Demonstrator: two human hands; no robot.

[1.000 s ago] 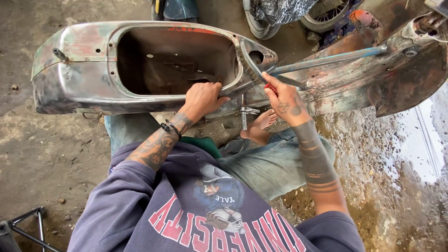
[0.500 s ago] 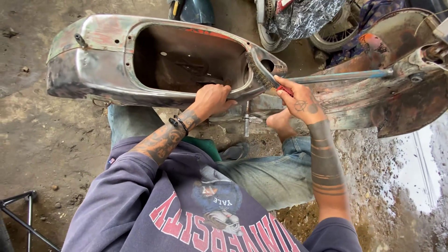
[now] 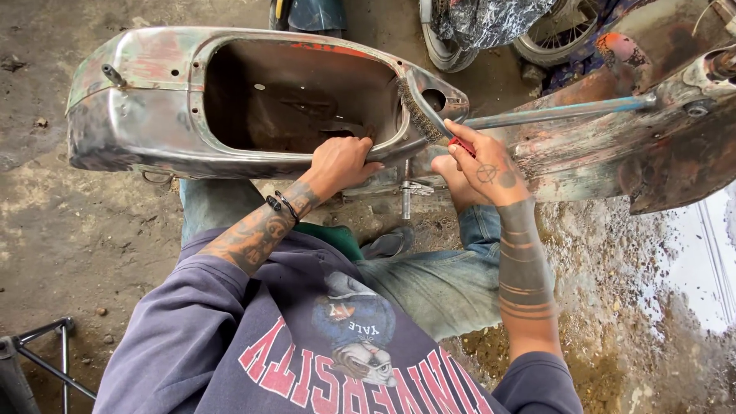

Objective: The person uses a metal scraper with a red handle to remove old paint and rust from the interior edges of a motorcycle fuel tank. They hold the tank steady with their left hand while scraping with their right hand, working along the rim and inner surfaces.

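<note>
The left hand (image 3: pixel 341 161) grips the lower rim of a stripped, rusty scooter body shell (image 3: pixel 146 92), fingers curled over the edge of its large open cavity. The right hand (image 3: pixel 484 165) is closed around the red handle of a wire brush (image 3: pixel 420 115), whose bristles press against the inner right end of the shell's opening. Both forearms are tattooed, and the left wrist wears dark bracelets (image 3: pixel 282 204). The shell lies on its side across the person's lap, worn down to bare metal with patches of red and green paint. Just behind the right hand, a blue-grey metal bar (image 3: pixel 560 112) runs to the right over another rusted body panel (image 3: pixel 652 153). The person sits in blue jeans (image 3: pixel 437 284) and a purple sweatshirt (image 3: pixel 199 337) on a dirt floor (image 3: pixel 46 230). A wheel (image 3: pixel 552 38) stands at the top.
</note>
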